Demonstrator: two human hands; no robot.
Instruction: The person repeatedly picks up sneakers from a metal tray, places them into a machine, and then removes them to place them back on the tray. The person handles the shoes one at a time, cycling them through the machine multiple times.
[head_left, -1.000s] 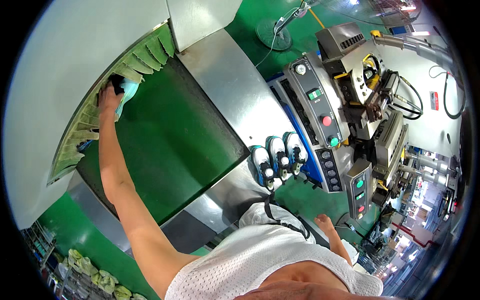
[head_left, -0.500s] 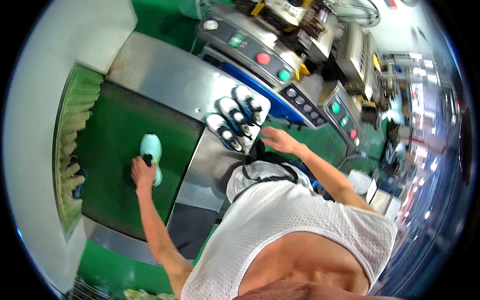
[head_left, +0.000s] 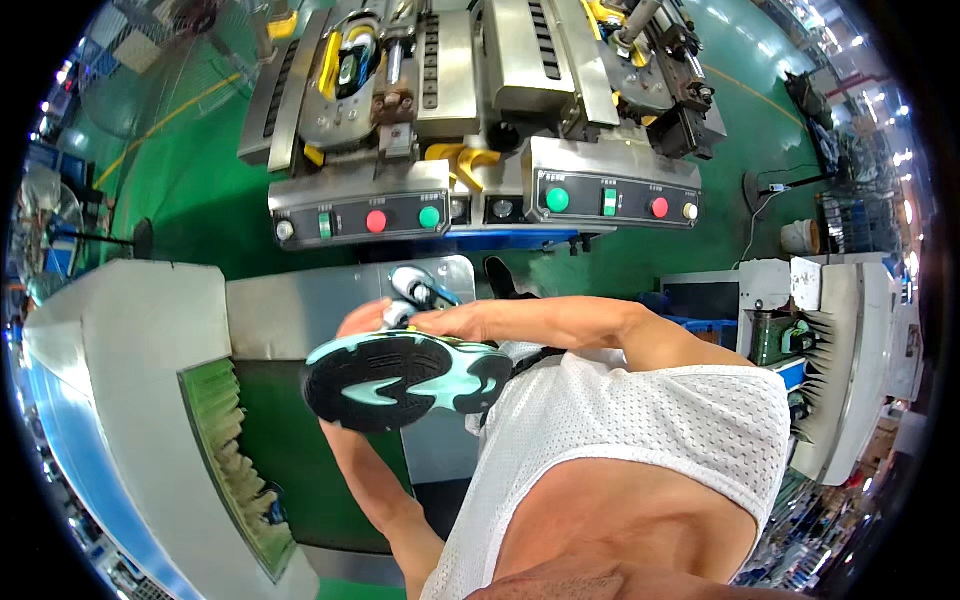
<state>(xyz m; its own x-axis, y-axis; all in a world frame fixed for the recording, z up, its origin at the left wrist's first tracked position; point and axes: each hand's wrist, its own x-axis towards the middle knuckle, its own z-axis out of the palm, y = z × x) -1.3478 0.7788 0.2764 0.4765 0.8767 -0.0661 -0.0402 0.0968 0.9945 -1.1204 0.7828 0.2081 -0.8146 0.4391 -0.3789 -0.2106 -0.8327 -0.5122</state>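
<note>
A sports shoe (head_left: 405,380) is held up close before my chest, its black and mint sole turned toward the view. My left hand (head_left: 362,319) grips it from the far side, the fingers partly hidden behind the sole. My right hand (head_left: 450,322) has come across and is closed at the shoe's upper edge; its fingertips are partly hidden. Just beyond the hands, a white, black and blue shoe (head_left: 424,290) rests on the metal table (head_left: 300,300). A white rounded part shows between the hands, but I cannot tell which shoe it belongs to.
A machine with a panel of green and red buttons (head_left: 375,221) stands beyond the table. To the left, a green conveyor belt (head_left: 285,430) runs into a pale housing (head_left: 150,350) through a fringed opening (head_left: 235,440). Another machine with dark bristles (head_left: 822,345) stands at the right.
My left hand has left the mint shoe's spot on the belt and come up to my chest. My right hand has moved inward to join it at a shoe. The view has turned.
</note>
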